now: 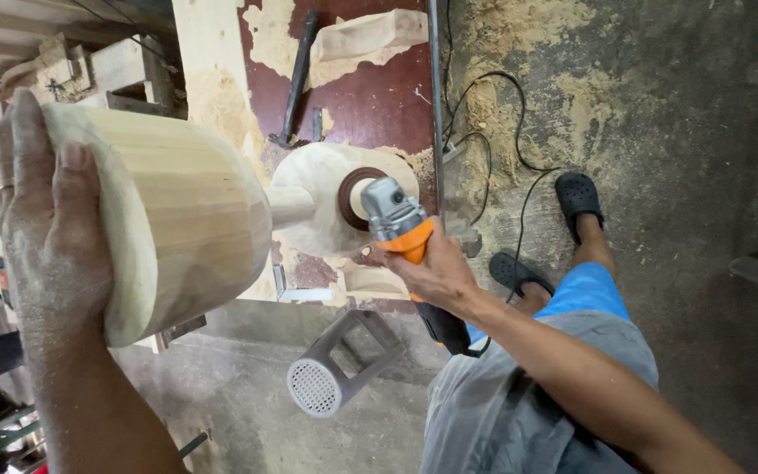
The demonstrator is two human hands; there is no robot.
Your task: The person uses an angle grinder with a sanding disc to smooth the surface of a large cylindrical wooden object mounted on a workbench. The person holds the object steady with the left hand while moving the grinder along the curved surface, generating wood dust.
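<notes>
- My left hand (46,228) lies flat, fingers spread open, on the near end of the turned wooden drum (177,219).
- My right hand (436,272), arm outstretched, wraps closed around the orange angle grinder (401,233), right of the drum; its sanding disc (353,197) sits beside the drum's narrow neck.

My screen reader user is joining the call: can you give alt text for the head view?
A person's right hand holds an orange and grey angle grinder with its sanding disc at the narrow neck of a large pale turned wooden piece, which the left hand steadies at its wide end. Sawdust covers the workbench and concrete floor.
</notes>
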